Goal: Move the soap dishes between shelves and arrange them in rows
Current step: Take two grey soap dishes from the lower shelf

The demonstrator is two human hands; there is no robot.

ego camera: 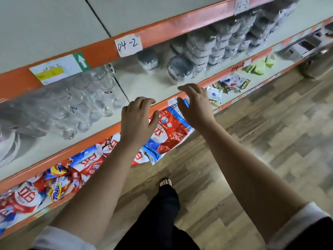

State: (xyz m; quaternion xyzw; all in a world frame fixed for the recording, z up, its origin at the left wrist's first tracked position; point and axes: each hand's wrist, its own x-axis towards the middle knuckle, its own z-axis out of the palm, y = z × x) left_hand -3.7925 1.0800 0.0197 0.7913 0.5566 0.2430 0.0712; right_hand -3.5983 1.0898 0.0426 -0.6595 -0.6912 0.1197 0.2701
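Soap dishes (200,49), plastic-wrapped, sit on shelf (144,83) below and right of "04-2" label (128,44), stacked flat, stacks lined along shelf's length away from label. Nearest dish (180,69) appears tilted against stack; its long axis too blurred to tell. Left hand (138,121) and right hand (195,105) hover below label at shelf front, fingers spread, loosely curved, holding nothing. Glass cups (86,98) left of label.

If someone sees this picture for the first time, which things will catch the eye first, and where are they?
Two bare arms reach in at the centre: the left hand and right hand, both empty, hover at the orange shelf edge. Behind them, stacks of wrapped soap dishes fill the shelf's right part, with clear glasses on its left. Red bags lie on the shelf below.
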